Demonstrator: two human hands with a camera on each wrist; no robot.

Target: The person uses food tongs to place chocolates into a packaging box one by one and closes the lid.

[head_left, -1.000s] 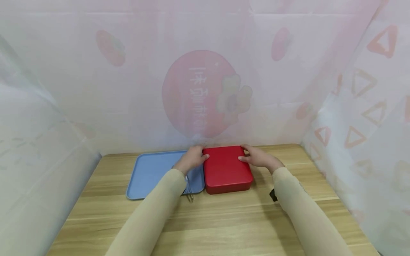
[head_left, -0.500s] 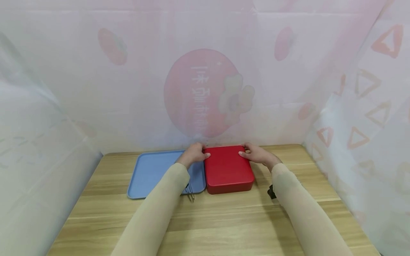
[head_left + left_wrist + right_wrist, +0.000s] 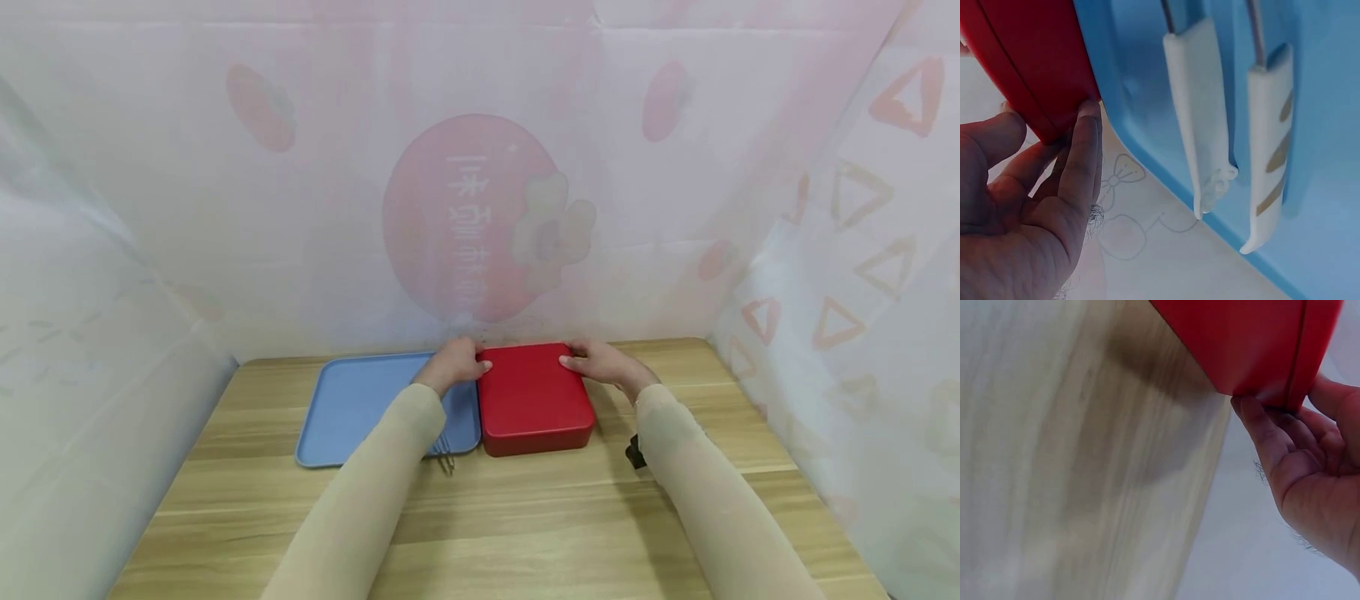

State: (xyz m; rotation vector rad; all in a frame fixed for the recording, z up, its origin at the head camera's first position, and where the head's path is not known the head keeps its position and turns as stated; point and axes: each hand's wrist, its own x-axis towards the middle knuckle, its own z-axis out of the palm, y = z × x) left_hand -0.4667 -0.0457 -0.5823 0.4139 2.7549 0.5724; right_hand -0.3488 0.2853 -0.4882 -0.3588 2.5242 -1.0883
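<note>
A red lidded box [image 3: 536, 392] sits on the wooden table, against the right side of a blue tray [image 3: 352, 404]. My left hand [image 3: 453, 365] grips its far left corner, thumb on the lid's edge and fingers round the back. At the far right corner, my right hand [image 3: 606, 367] holds the box the same way. In both wrist views a seam runs between lid and base. On the tray lie two utensils with a white handle [image 3: 1200, 106] and a white handle with gold marks [image 3: 1269, 150]. Fork tines [image 3: 445, 455] poke past the tray's front edge; my left sleeve covers the rest.
A printed pale sheet [image 3: 330, 250] rises behind the table, close behind the box and tray. Similar sheets hang at left and right. Wooden tabletop [image 3: 510, 525] extends in front of the box. A small black object [image 3: 635, 452] shows beside my right sleeve.
Both hands have shifted very slightly toward the far corners, and the view has moved a little. The box and tray look to be in the same place.
</note>
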